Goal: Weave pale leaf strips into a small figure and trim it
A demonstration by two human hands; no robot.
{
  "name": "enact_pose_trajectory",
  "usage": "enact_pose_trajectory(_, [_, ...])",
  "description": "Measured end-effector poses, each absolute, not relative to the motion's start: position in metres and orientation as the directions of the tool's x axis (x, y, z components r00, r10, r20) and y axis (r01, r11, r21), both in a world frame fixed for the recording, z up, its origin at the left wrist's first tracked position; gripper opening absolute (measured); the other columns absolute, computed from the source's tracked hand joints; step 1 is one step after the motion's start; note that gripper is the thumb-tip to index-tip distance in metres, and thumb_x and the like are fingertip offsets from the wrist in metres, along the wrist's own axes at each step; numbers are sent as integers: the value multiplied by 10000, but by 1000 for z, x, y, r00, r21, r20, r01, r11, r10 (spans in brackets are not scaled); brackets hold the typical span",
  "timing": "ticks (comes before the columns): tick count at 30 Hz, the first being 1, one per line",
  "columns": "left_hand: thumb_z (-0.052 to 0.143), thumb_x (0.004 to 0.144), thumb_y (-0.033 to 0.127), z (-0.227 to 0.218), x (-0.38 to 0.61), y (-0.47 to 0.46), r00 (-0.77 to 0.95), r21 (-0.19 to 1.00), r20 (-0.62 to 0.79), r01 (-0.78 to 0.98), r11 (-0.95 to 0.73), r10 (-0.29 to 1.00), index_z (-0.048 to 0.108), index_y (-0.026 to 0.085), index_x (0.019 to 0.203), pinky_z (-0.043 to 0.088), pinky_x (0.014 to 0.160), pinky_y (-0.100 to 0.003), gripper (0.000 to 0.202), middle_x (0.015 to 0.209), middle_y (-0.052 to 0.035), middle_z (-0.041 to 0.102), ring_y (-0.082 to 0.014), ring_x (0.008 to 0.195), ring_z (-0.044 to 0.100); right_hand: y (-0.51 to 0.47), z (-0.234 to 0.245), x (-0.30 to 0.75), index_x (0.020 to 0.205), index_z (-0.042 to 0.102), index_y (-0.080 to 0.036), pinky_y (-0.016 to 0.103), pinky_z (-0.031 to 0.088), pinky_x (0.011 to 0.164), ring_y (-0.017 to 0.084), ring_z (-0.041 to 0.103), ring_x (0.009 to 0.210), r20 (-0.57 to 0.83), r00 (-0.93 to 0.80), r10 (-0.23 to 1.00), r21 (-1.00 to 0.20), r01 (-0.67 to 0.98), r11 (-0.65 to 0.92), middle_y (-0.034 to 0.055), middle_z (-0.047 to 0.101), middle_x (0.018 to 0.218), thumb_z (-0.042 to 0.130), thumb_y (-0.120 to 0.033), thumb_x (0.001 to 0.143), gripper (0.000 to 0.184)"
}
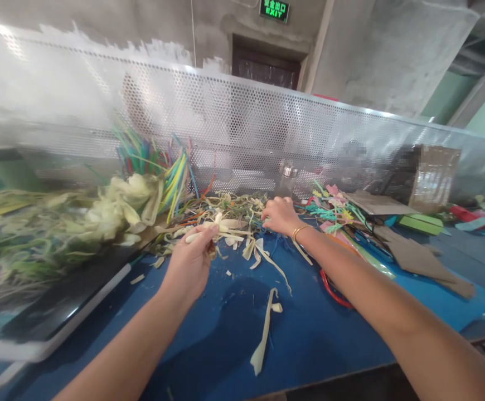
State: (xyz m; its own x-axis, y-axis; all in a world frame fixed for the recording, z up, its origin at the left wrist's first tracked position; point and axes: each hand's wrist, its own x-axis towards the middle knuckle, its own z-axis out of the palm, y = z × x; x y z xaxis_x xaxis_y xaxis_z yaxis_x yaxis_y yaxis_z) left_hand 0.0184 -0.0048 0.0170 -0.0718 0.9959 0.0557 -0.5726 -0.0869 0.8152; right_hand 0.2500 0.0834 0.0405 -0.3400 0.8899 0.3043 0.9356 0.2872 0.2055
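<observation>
My left hand (pixel 190 262) pinches a pale folded corn husk bundle (pixel 218 224) between thumb and fingers. A short rolled end pokes out at the left of the thumb. Farther right, my right hand (pixel 281 215), with a thin bracelet at the wrist, has its fingers bent down at the edge of a heap of dried husk strips (pixel 240 203). Whatever its fingertips grip is hidden. Below the hands, loose cream husk strips (pixel 256 250) trail over the blue tabletop (pixel 226 334). One longer husk strip (pixel 265 334) lies alone near the front.
Piled husks (pixel 129 203) and coloured stems (pixel 178 178) crowd the left, beside a dark flat device (pixel 64 301). At right lie paper flowers (pixel 334 200), red-handled scissors (pixel 333 291) partly under my forearm, and cardboard (pixel 422 256). A lidded bottle (pixel 287 178) stands before the perforated metal screen (pixel 251 122).
</observation>
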Motion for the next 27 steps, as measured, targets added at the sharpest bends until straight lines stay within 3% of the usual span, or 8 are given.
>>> enact_pose_trajectory(2, [834,564,266,16,18,-4,-74,813,52,-576,-85,996,592,155,678,390,513,-187,290,614,54,551,-69,558,498,85,31,246,806,760,-216,405,275,868,272,502,1046,286,-376,881,276,913,300,114,694,982,698,-274,755,98])
enact_pose_trajectory(4, [835,566,260,16,17,-3,-58,807,50,-585,-74,997,599,154,671,402,511,-186,279,611,53,560,-68,550,505,90,32,247,748,753,-198,411,294,869,263,521,1020,328,-320,889,196,943,267,112,699,929,662,-251,784,111])
enact_pose_trajectory(7, [828,585,252,16,17,-4,8,801,66,-597,-48,998,634,160,681,424,520,-187,235,633,43,595,-73,564,534,97,54,257,783,737,-202,357,373,799,205,578,866,377,-147,915,-276,925,262,53,698,824,662,-357,785,172])
enact_pose_trajectory(9, [815,608,249,17,18,-6,74,806,95,-591,-33,993,656,166,675,446,549,-194,192,680,23,637,-85,602,563,97,74,264,780,694,-170,308,416,734,150,581,738,336,-121,934,-624,714,318,29,678,754,663,-357,780,190])
enact_pose_trajectory(12, [795,639,252,20,18,-8,154,816,155,-577,-39,976,661,166,614,493,674,-224,161,914,-38,710,-144,825,636,85,97,265,748,628,-167,277,453,707,111,583,677,287,-237,928,-838,408,363,9,654,719,676,-285,763,128])
enact_pose_trajectory(18, [780,670,235,21,14,-7,280,845,209,-533,-29,937,712,177,681,508,791,-267,90,1187,-61,664,-203,1034,629,42,101,235,736,673,-172,255,409,578,94,507,564,135,-501,855,-707,556,437,-15,596,608,682,-303,765,135])
enact_pose_trajectory(23, [800,654,239,10,18,-5,393,887,142,-458,60,908,695,158,661,492,632,-219,133,813,-41,713,-126,700,645,20,98,210,764,734,-178,249,343,569,86,481,590,133,-592,795,-453,677,580,-10,631,655,690,-290,754,120])
enact_pose_trajectory(27, [814,621,227,7,18,-2,335,913,85,-404,61,938,693,133,683,437,526,-176,165,646,-14,669,-76,546,571,18,99,205,826,743,-163,242,373,591,91,512,620,114,-664,739,-598,549,585,10,669,706,707,-348,754,202])
